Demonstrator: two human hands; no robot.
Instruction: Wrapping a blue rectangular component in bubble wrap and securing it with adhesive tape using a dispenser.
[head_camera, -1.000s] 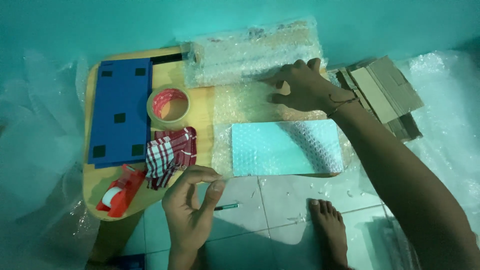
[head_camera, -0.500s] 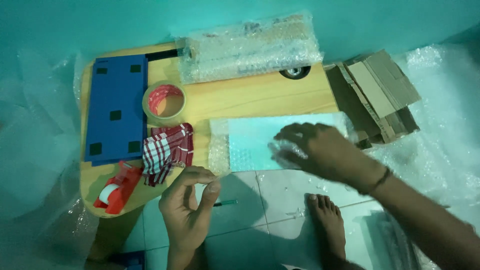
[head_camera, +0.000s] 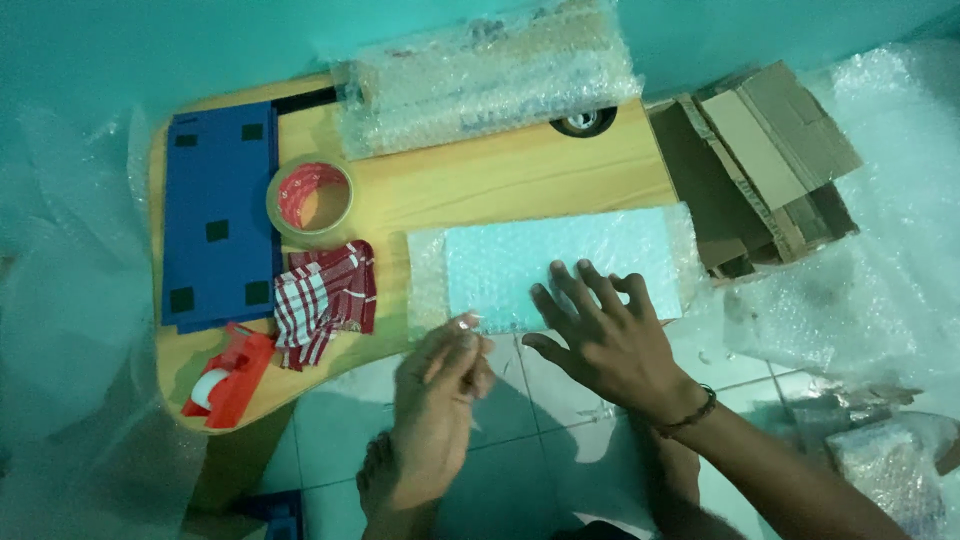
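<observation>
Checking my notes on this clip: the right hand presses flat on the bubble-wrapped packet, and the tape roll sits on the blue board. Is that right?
Not quite. The head view shows the tape roll on the wooden table, beside the blue board, overlapping its edge at most. The right hand does press flat on the bubble-wrapped packet.

Right hand flat on bubble-wrapped panel; left hand pinching edge

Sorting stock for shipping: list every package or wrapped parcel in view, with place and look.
Flat pale parcel in bubble wrap: table's near edge, rectangular, under the right hand.
Long bubble-wrapped bundle: table's far edge, clear.
Folded cardboard: right of the table, brown.
Left hand: at the parcel's near corner.
</observation>
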